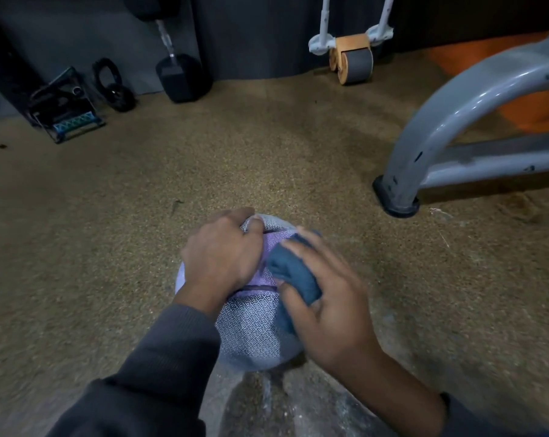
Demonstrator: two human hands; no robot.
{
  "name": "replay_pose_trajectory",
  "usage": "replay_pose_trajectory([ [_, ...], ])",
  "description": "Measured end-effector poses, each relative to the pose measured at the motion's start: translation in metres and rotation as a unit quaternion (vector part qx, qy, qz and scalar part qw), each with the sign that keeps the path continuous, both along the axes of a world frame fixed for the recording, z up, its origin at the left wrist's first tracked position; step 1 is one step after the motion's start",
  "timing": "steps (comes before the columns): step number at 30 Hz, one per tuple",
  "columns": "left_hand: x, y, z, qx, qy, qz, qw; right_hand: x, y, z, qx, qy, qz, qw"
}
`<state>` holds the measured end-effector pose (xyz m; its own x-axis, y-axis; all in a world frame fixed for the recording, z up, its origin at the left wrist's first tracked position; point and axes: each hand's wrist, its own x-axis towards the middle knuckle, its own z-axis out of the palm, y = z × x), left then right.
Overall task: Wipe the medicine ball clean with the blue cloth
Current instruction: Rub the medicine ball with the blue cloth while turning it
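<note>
Medicine ball (pixel 251 329) sitting on the floor (pixel 109 247), left hand (pixel 222 253) lying spread over its top, right hand (pixel 326 298) gripping the bunched blue cloth (pixel 293 272), pressing it against the ball

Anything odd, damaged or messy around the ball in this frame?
Mostly normal: the left hand steadies the medicine ball while the right hand presses the blue cloth on it. Pale dusty smears mark the floor beneath the ball, and the grey frame nearby has chipped paint.
</note>
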<state>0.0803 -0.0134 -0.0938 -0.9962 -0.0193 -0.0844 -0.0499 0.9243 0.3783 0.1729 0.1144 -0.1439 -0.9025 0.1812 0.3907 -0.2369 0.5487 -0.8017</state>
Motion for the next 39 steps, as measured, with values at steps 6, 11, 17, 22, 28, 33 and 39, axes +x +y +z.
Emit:
replay_pose_trajectory([
  [6, -0.005, -0.001, 0.001, -0.007, -0.012, -0.006, 1.0, -0.048, 0.016, 0.006, -0.091, -0.072, 0.003, 0.993],
  [11, -0.004, 0.005, -0.002, -0.02, 0.001, -0.025, 0.999, -0.036, 0.016, 0.007, -0.066, -0.072, -0.007, 0.995],
  [17, -0.002, -0.007, -0.004, -0.006, 0.001, -0.055, 0.998, -0.033, 0.008, 0.008, -0.072, -0.036, 0.025, 0.996],
  [22, 0.004, -0.012, -0.006, 0.005, 0.018, -0.082, 0.996, -0.061, 0.031, 0.008, -0.175, -0.195, -0.024, 0.965],
  [28, 0.006, -0.016, -0.009, 0.028, 0.039, -0.081, 0.996, -0.034, 0.007, 0.01, -0.043, -0.028, 0.043, 0.998],
  [33, 0.008, -0.013, -0.01, 0.032, 0.047, -0.065, 0.996, -0.069, 0.035, 0.01, -0.172, -0.227, -0.012, 0.959],
  [39, 0.01, -0.018, -0.01, 0.038, 0.055, -0.061, 0.996, -0.047, 0.01, 0.015, -0.031, -0.068, 0.057, 0.996],
])
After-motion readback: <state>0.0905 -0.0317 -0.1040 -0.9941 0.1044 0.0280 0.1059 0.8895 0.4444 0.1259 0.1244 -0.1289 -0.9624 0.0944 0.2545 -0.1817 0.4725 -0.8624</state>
